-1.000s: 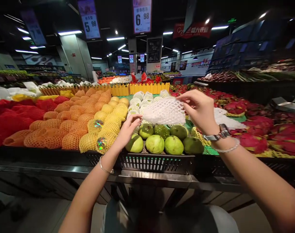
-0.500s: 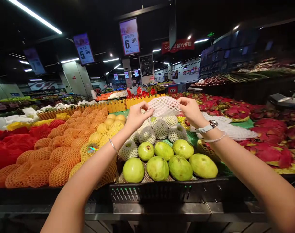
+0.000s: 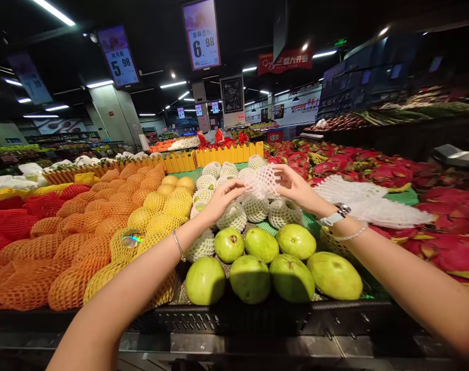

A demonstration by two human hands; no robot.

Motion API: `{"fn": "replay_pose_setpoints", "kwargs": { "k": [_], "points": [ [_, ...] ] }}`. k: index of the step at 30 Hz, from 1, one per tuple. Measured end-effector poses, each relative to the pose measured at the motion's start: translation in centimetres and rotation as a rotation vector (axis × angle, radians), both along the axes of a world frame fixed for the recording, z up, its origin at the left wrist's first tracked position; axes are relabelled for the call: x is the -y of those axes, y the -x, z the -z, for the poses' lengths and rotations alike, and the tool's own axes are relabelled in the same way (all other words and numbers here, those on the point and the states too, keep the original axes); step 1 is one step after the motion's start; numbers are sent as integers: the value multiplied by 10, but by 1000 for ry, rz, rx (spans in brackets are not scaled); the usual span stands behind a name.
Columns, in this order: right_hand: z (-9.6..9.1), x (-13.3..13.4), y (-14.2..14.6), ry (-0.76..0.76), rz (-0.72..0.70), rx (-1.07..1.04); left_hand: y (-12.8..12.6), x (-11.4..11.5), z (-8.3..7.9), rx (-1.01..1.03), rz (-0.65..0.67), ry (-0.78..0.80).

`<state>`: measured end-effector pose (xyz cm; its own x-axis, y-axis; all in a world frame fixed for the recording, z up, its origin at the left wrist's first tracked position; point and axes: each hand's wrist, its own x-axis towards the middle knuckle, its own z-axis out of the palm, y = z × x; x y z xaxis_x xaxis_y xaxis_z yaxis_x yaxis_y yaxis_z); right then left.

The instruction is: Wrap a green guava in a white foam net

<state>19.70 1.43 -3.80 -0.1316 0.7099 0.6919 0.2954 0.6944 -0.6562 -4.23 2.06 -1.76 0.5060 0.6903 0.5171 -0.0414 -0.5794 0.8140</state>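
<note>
Both hands point(image 3: 261, 193) have lowered the foam net point(image 3: 262, 181) (now bunched smaller) toward the guavas point(image 3: 257, 260).

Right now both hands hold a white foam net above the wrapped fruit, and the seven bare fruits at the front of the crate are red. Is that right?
Not quite: the seven bare fruits are green, not red, as the head view shows. The rest stands: the left hand and right hand hold the white foam net above the wrapped fruit in the crate.
</note>
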Motion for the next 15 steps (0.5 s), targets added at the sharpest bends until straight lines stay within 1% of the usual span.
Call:
{"fn": "replay_pose_setpoints", "kwargs": {
  "k": [2, 3, 6, 7, 9, 12, 13, 15],
  "points": [
    [3, 2, 2, 26, -43, 78, 0, 1, 2, 35, 15, 99],
    [4, 3, 2, 33, -51, 107, -1, 1, 4, 50, 11, 112],
    [5, 8, 3, 12, -21, 162, -3, 2, 7, 77, 26, 77],
    [6, 10, 4, -9, -5, 187, -5, 2, 8, 82, 44, 90],
    [7, 16, 8, -88, 39, 253, -8, 5, 9, 96, 72, 170],
    [9, 28, 19, -290, 146, 429, -12, 13, 11, 133, 116, 286],
    [9, 32, 23, -349, 187, 493, -13, 16, 12, 141, 136, 295],
    [10, 39, 30, -423, 254, 604, -16, 21, 16, 139, 144, 259]
  ]
}}
